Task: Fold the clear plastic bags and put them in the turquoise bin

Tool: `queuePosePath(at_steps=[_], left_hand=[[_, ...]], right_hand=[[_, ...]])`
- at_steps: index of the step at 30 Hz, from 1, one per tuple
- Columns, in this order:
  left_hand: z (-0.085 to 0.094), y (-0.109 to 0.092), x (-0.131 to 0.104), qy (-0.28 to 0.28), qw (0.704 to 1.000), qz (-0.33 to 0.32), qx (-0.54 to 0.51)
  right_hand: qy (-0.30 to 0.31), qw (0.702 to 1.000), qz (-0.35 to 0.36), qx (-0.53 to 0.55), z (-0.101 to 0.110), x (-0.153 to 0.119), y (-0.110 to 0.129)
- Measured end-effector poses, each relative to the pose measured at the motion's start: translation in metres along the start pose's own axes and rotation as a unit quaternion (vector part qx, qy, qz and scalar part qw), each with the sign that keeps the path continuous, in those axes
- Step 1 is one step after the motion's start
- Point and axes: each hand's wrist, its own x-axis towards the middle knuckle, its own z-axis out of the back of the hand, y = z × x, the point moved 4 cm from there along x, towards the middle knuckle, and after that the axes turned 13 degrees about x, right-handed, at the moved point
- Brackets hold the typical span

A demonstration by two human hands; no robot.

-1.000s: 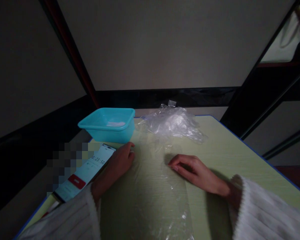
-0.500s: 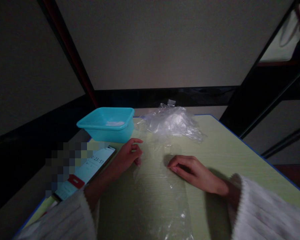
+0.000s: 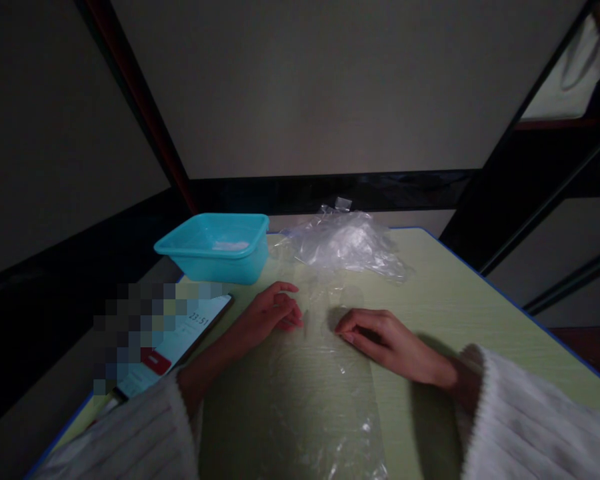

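Observation:
A clear plastic bag point(image 3: 320, 393) lies flat on the table in front of me, running toward the near edge. My right hand point(image 3: 387, 347) rests at its right side, with thumb and fingertips closed together on the film. Across from it, my left hand point(image 3: 275, 310) hovers over or touches the bag's left part. Its index finger reaches out and the other fingers are loosely bent and apart, with nothing visible in them. Whether those fingertips touch the film I cannot tell.
Crumpled clear plastic bags point(image 3: 353, 243) are heaped at the back of the table. A turquoise basin point(image 3: 215, 263) with something whitish inside stands at the back left. A phone point(image 3: 180, 340) showing a timer lies by my left forearm. The table point(image 3: 445, 300) has a blue edge.
My left hand has moved a little to the right over the bag, toward my right hand. My right hand stays where it was.

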Motion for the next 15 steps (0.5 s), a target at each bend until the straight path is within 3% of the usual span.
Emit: queuePosePath(at_steps=[5, 8, 11, 15], left_hand=[[0.002, 0.0, 0.001, -0.037, 0.99, -0.077, 0.11], [-0.003, -0.004, -0.005, -0.073, 0.941, -0.186, 0.274], [-0.017, -0.005, -0.016, -0.01, 0.864, -0.275, 0.422], [-0.03, 0.001, -0.025, 0.083, 0.795, -0.301, 0.52]], right_hand=[[-0.004, 1.0, 0.002, -0.003, 0.0, 0.0, 0.001], [-0.012, 1.0, 0.002, -0.003, 0.001, 0.0, 0.003], [-0.022, 1.0, 0.005, -0.009, 0.003, 0.0, 0.003], [-0.035, 0.999, 0.015, -0.024, 0.005, -0.001, 0.001]])
